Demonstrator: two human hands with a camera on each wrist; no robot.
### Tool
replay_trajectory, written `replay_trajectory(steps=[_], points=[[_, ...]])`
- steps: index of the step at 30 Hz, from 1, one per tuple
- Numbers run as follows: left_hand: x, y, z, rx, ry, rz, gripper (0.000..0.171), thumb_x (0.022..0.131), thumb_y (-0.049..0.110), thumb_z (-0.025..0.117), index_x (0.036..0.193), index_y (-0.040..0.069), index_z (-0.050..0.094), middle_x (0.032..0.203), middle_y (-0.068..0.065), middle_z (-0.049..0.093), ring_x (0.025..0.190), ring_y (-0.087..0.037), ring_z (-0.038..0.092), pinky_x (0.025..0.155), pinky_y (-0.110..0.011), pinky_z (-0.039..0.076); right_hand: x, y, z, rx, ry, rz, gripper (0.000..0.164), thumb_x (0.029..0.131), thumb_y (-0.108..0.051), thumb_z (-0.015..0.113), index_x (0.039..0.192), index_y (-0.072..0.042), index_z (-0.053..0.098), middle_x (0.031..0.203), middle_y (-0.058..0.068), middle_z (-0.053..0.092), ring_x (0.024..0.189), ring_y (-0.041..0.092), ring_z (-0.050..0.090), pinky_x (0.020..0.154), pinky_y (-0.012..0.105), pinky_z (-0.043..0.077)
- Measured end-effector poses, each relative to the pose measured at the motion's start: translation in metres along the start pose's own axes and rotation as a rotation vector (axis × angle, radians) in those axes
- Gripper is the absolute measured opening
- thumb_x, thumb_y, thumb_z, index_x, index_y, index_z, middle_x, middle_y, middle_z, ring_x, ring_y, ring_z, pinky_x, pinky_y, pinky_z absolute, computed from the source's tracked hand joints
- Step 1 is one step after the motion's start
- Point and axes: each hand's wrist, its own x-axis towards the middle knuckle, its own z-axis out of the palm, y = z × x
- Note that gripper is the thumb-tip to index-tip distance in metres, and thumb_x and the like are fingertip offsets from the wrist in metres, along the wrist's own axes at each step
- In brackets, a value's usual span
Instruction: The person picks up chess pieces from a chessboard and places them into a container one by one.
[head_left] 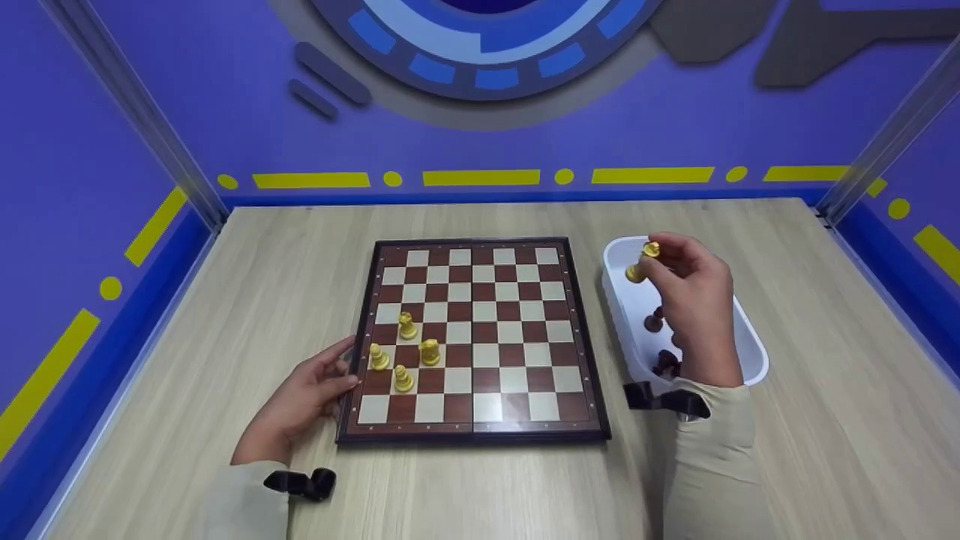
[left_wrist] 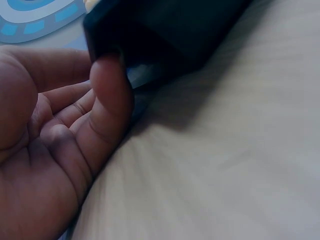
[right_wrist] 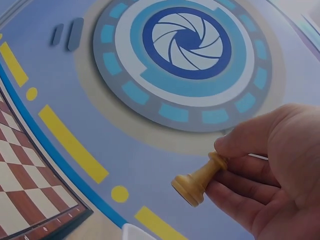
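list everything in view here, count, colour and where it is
chessboard: 1, brown and cream, mid-table
standing chess pieces: 4, gold, board's left half
held chess piece: 1, gold, over the tub
tub: 1, white, right of the board
dark chess pieces: at least 2, brown, in the tub
table: 1, pale wood, underneath
wall panels: 3, blue-purple, behind and both sides
wrist straps: 2, black, one per wrist
sleeves: 2, beige, both arms
left hand: 1, bare, at board's left edge
right hand: 1, bare, above tub

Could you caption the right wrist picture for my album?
Right hand pinching a golden chess piece, chessboard at lower left.
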Motion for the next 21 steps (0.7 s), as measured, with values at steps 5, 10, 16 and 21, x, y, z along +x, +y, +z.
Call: replay_trajectory(steps=[5, 10, 16, 21], points=[[0.000, -0.001, -0.001, 0.001, -0.008, 0.009, 0.070, 0.095, 0.006, 0.057, 0.155, 0.011, 0.022, 0.102, -0.005, 0.053, 0.065, -0.009, 0.061, 0.051, -0.025, 0.054, 0.003, 0.002, -0.006, -0.033, 0.050, -0.012, 0.033, 0.091, -0.022, 0.066, 0.123, -0.014, 0.065, 0.110, 0.000, 0.066, 0.099, 0.009, 0.060, 0.079, 0.020, 0.049], [0.000, 0.000, -0.001, 0.003, -0.010, 0.010, 0.070, 0.095, 0.006, 0.057, 0.155, 0.012, 0.022, 0.102, -0.006, 0.054, 0.066, -0.010, 0.062, 0.051, -0.026, 0.055, 0.004, 0.005, -0.013, -0.052, 0.079, 0.023, 0.034, 0.092, -0.021, 0.066, 0.125, -0.014, 0.064, 0.112, 0.002, 0.064, 0.101, 0.010, 0.059, 0.086, 0.021, 0.047], [0.000, 0.000, 0.000, -0.003, -0.007, -0.001, 0.069, 0.096, 0.007, 0.058, 0.155, 0.012, 0.023, 0.102, -0.004, 0.051, 0.065, -0.009, 0.061, 0.050, -0.024, 0.053, 0.007, 0.007, -0.021, -0.072, 0.116, 0.082, 0.035, 0.092, -0.021, 0.065, 0.127, -0.015, 0.063, 0.117, 0.002, 0.062, 0.102, 0.010, 0.058, 0.075, 0.018, 0.050], [0.000, 0.000, 0.000, -0.029, -0.013, -0.003, 0.069, 0.096, 0.006, 0.058, 0.155, 0.012, 0.022, 0.101, -0.003, 0.050, 0.066, -0.009, 0.063, 0.050, -0.024, 0.053, 0.008, 0.009, -0.024, -0.075, 0.170, 0.118, 0.035, 0.091, -0.024, 0.066, 0.125, -0.018, 0.063, 0.120, 0.002, 0.061, 0.104, 0.010, 0.058, 0.071, 0.015, 0.054]])
